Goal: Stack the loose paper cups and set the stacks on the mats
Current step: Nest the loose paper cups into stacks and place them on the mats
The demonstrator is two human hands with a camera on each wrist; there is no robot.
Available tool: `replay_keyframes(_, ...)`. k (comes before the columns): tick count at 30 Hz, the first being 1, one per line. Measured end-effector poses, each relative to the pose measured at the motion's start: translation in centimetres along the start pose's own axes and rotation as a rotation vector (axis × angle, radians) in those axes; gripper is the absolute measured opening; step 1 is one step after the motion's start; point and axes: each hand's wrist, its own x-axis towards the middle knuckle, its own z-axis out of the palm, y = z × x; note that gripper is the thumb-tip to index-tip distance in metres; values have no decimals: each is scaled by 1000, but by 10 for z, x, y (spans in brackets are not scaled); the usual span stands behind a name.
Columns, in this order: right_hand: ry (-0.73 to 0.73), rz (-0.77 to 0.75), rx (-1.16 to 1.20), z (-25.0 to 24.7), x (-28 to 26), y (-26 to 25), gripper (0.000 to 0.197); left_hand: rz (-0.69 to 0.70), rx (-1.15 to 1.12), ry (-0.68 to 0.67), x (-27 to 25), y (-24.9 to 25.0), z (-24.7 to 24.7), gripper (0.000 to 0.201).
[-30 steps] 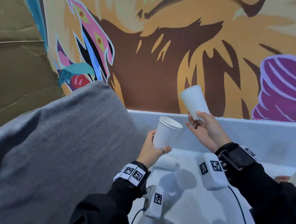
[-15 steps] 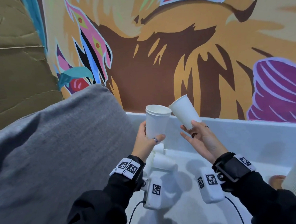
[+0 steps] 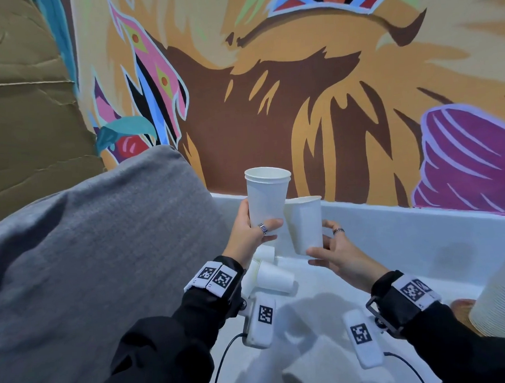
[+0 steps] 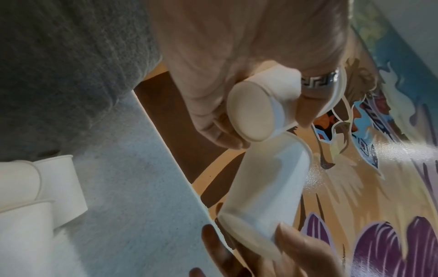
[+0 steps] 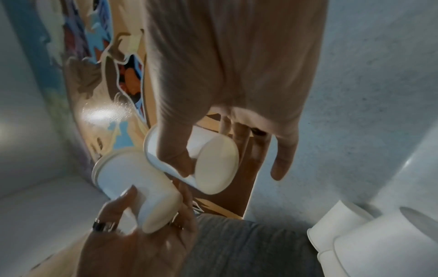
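My left hand (image 3: 255,230) grips a nested stack of two white paper cups (image 3: 267,198), upright, above the white table. The stack's base (image 4: 251,114) fills the left wrist view. Just to its right and lower, my right hand (image 3: 331,245) holds a single white cup (image 3: 304,223) upright, thumb near its base and fingers on its side. Its rim touches the stack's wall (image 5: 128,178) in the right wrist view. A few loose cups (image 3: 274,276) lie on their sides under my left wrist.
A tall cup stack (image 3: 504,301) stands on a brown mat (image 3: 460,306) at the right edge. A grey cushion (image 3: 97,258) fills the left. The painted wall (image 3: 328,99) rises right behind the white table (image 3: 423,241).
My right hand brought its cup down from a raised tilt to upright beside the stack. My left hand turned its stack upright and lifted it.
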Motion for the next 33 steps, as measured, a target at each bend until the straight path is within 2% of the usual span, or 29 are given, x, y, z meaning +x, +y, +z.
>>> replay_keyframes(2, -19, -28, -103, 2, -3, -3, 93, 11, 27, -3, -2, 0, 0, 55)
replay_keyframes(4, -22, -60, -136, 6, -6, -7, 105, 13, 40, -9, -4, -3, 0, 53)
replay_keyframes(11, 12, -191, -238, 16, -11, -4, 111, -13, 45, -24, -8, -8, 1, 55)
replay_keyframes(14, -1, -246, -320, 21, -13, -5, 105, -28, 40, -39, -8, -7, 2, 58)
replay_keyframes(19, 82, -268, -239, 20, -11, -4, 113, -46, 14, -41, -8, -9, 5, 60)
replay_keyframes(24, 149, -343, -222, 21, -14, -4, 107, -68, 27, -67, -8, -13, 5, 60)
replay_keyframes(28, 139, -378, -269, 21, -16, -4, 89, -79, 55, -78, -8, -12, 3, 61)
replay_keyframes(30, 231, -446, -221, 20, -14, -8, 82, -91, 78, -75, -7, -13, 2, 64)
replay_keyframes(33, 458, -617, -136, 19, -11, -26, 79, -103, 134, -65, -6, -16, -1, 64)
